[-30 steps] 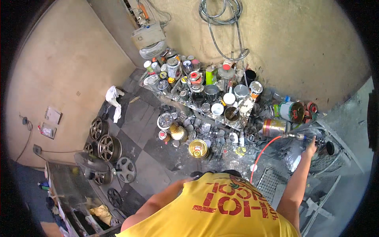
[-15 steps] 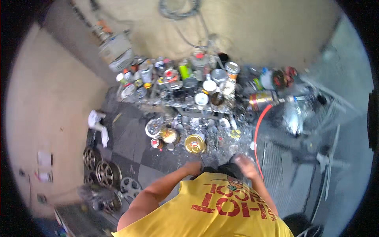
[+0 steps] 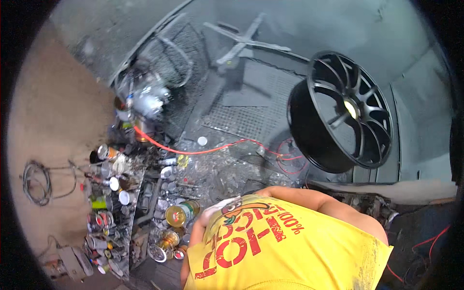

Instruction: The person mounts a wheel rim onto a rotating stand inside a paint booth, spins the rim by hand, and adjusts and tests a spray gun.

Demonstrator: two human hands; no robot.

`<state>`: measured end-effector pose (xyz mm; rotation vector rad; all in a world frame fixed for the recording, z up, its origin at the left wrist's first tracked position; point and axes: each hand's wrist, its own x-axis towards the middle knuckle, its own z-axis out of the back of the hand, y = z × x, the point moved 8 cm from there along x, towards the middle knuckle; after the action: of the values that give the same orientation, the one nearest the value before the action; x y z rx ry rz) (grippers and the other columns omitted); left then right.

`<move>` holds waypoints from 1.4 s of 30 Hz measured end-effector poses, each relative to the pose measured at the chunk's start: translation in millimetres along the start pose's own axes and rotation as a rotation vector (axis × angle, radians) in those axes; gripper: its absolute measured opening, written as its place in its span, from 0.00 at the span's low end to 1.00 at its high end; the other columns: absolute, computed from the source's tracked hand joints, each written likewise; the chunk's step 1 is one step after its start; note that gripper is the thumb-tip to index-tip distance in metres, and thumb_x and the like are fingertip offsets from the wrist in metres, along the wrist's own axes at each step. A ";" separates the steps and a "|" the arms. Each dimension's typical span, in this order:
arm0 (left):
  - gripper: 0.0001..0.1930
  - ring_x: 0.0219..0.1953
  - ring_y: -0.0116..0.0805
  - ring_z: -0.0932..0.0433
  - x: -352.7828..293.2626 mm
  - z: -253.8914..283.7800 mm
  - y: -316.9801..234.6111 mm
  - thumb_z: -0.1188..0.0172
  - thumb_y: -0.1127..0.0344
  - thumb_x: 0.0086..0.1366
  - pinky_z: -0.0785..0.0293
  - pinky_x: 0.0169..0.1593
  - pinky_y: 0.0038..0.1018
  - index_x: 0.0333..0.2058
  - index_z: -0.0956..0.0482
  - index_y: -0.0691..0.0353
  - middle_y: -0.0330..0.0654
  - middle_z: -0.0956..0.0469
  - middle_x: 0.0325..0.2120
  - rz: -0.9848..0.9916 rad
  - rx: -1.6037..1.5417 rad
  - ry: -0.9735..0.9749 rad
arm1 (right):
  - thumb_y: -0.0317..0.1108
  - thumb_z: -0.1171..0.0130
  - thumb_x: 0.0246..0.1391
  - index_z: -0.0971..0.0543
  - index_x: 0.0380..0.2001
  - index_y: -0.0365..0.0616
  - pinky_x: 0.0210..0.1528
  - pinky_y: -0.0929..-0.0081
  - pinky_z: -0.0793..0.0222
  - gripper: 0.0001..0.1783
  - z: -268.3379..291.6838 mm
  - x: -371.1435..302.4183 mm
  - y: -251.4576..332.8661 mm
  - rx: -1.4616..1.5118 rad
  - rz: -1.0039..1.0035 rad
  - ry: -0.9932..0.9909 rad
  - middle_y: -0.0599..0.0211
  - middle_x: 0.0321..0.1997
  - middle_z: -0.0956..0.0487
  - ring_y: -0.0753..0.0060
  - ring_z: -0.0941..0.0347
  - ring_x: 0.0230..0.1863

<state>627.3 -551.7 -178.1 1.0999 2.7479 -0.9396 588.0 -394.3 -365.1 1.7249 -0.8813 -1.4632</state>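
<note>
My left arm (image 3: 195, 235) runs up along the side of my yellow shirt. At its end my left hand (image 3: 209, 212) is partly hidden and blurred beside a pale patch that I cannot make out. The nearest thing to it is a gold-topped tin can (image 3: 178, 216) on the floor, just left of it. My right arm (image 3: 302, 195) bends across in front of my body, and my right hand is hidden behind the shirt. Ahead of me a thin red hose (image 3: 200, 152) crosses the paint-spattered floor.
A black multi-spoke wheel rim (image 3: 321, 130) stands tilted at the right. Paint cans and jars crowd a bench (image 3: 137, 203) at the left, with more cans below it. A grey cross-shaped stand (image 3: 246, 41) and a foil-wrapped bundle (image 3: 151, 99) are farther off.
My view has swung to the right, bringing the black wheel rim in and shifting the bench to the left. My hands, both visible before, are now largely hidden by the shirt.
</note>
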 end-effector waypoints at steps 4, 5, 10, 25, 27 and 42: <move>0.27 0.65 0.38 0.36 50.9 -29.8 52.0 0.55 0.61 0.74 0.44 0.69 0.33 0.65 0.38 0.73 0.49 0.35 0.64 0.121 0.043 -0.102 | 0.53 0.42 0.61 0.32 0.65 0.41 0.70 0.67 0.45 0.36 -8.3 -105.0 -43.9 0.161 -0.056 -0.162 0.58 0.70 0.34 0.65 0.39 0.68; 0.26 0.65 0.38 0.35 56.3 -33.6 65.5 0.56 0.60 0.75 0.44 0.69 0.33 0.64 0.38 0.73 0.48 0.34 0.64 0.145 0.177 -0.121 | 0.53 0.42 0.61 0.32 0.65 0.41 0.70 0.67 0.46 0.36 -12.0 -128.1 -51.1 0.202 -0.064 -0.183 0.58 0.70 0.34 0.65 0.40 0.69; 0.22 0.56 0.34 0.25 80.8 -32.1 78.1 0.44 0.65 0.70 0.32 0.61 0.33 0.59 0.30 0.69 0.45 0.23 0.53 0.172 0.416 -0.230 | 0.53 0.48 0.65 0.34 0.66 0.42 0.72 0.69 0.49 0.34 -38.1 -191.4 -136.1 0.305 0.084 -0.381 0.56 0.72 0.36 0.62 0.42 0.71; 0.11 0.28 0.40 0.20 109.3 -12.0 59.5 0.42 0.61 0.66 0.26 0.37 0.36 0.34 0.20 0.63 0.47 0.20 0.23 -0.204 1.155 -0.556 | 0.49 0.50 0.66 0.34 0.65 0.37 0.69 0.64 0.42 0.33 27.3 -171.2 -149.1 0.161 -0.370 -0.419 0.52 0.67 0.31 0.55 0.35 0.66; 0.11 0.31 0.49 0.19 57.8 54.6 81.0 0.40 0.61 0.64 0.25 0.39 0.40 0.33 0.19 0.63 0.50 0.18 0.28 -0.282 1.215 -0.834 | 0.50 0.50 0.66 0.34 0.65 0.37 0.69 0.64 0.42 0.33 41.9 -150.9 -131.2 0.136 -0.384 -0.409 0.52 0.67 0.30 0.55 0.34 0.66; 0.09 0.32 0.51 0.18 -284.1 328.0 270.7 0.38 0.61 0.53 0.24 0.37 0.45 0.29 0.16 0.59 0.51 0.18 0.27 0.582 1.031 -1.369 | 0.57 0.50 0.63 0.33 0.65 0.37 0.66 0.65 0.39 0.38 122.0 39.2 10.8 -0.082 -0.538 -0.364 0.52 0.65 0.28 0.56 0.32 0.63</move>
<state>952.8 -753.1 -517.3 0.6672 0.7665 -1.9470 471.8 -443.1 -390.4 1.7409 -0.5356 -2.1858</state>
